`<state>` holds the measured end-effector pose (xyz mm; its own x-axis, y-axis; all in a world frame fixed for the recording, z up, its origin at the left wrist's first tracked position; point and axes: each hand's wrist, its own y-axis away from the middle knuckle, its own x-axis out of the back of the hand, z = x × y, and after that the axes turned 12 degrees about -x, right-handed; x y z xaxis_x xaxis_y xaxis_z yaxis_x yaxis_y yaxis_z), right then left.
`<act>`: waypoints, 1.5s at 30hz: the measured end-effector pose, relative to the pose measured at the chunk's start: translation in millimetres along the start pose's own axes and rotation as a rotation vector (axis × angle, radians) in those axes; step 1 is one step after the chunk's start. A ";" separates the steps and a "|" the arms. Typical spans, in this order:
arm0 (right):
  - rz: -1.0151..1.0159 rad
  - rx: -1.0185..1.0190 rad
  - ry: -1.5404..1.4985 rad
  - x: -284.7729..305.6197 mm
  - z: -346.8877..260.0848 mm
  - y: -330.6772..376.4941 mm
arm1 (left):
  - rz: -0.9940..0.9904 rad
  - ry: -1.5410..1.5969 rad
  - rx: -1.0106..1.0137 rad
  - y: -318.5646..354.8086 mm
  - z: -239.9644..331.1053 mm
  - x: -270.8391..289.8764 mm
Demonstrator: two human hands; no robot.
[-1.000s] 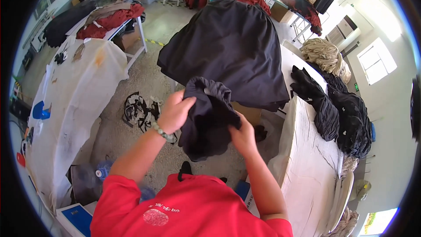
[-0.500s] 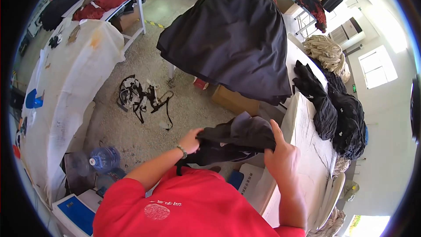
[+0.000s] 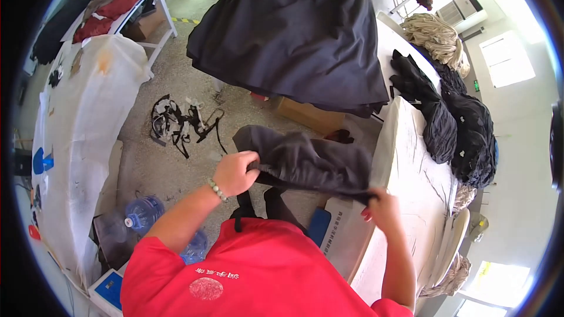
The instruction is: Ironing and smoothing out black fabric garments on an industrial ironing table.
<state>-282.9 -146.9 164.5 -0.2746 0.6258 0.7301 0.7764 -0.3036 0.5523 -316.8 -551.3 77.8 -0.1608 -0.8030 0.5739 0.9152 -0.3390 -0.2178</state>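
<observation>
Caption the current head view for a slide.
Left hand and right hand hold a dark cloth spread between them, near a white-covered surface.

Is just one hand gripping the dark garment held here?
No, the left hand grips one end of the dark garment and the right hand grips the other.

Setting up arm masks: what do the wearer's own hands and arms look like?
Left hand and right hand ungloved; forearms bare below short red sleeves. A bracelet of pale green, rounded beads is worn at the left wrist; none shows on the right.
</observation>
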 end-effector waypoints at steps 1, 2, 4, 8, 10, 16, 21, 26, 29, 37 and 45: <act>-0.032 -0.152 0.113 -9.3 -9.4 -6.0 | -0.057 -0.128 0.061 6.9 -16.4 -6.6; -0.049 -0.145 0.052 -15.4 13.4 -28.0 | -0.013 -0.199 0.012 2.1 -19.2 -7.8; 0.075 -0.012 0.198 -12.0 8.4 -54.9 | -0.052 -0.323 -0.020 -27.7 -3.9 4.1; 0.100 0.140 -0.143 50.6 -48.8 -58.7 | -0.104 -0.005 0.172 -91.1 50.7 84.2; -0.071 0.157 -0.400 90.8 -80.8 -21.5 | -0.059 -0.071 -0.095 -95.2 67.3 105.8; 0.124 0.244 0.105 73.9 -63.9 -68.6 | 0.281 -0.451 -0.179 -71.3 2.2 83.5; 0.389 0.701 -0.068 115.6 -98.8 -93.0 | 0.529 -0.334 0.027 -110.4 45.7 119.7; 0.347 0.795 -0.772 152.3 -129.0 -89.6 | 0.986 -0.033 -0.192 -138.0 85.9 155.7; 0.311 0.575 -0.850 89.5 -99.8 -148.5 | 1.018 -0.367 0.063 -128.6 37.5 131.0; 0.773 0.431 -0.417 89.8 -142.0 -167.0 | 0.817 -0.593 -0.044 -169.5 -27.5 190.5; 1.179 0.552 -0.089 302.2 -374.4 -364.4 | 0.815 -0.679 -0.283 -532.6 -91.5 326.1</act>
<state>-861.2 -116.2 334.6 0.7489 0.2388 0.6181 0.6579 -0.3792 -0.6506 -890.5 -677.5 308.8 0.7700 -0.4296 0.4717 0.5227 0.0010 -0.8525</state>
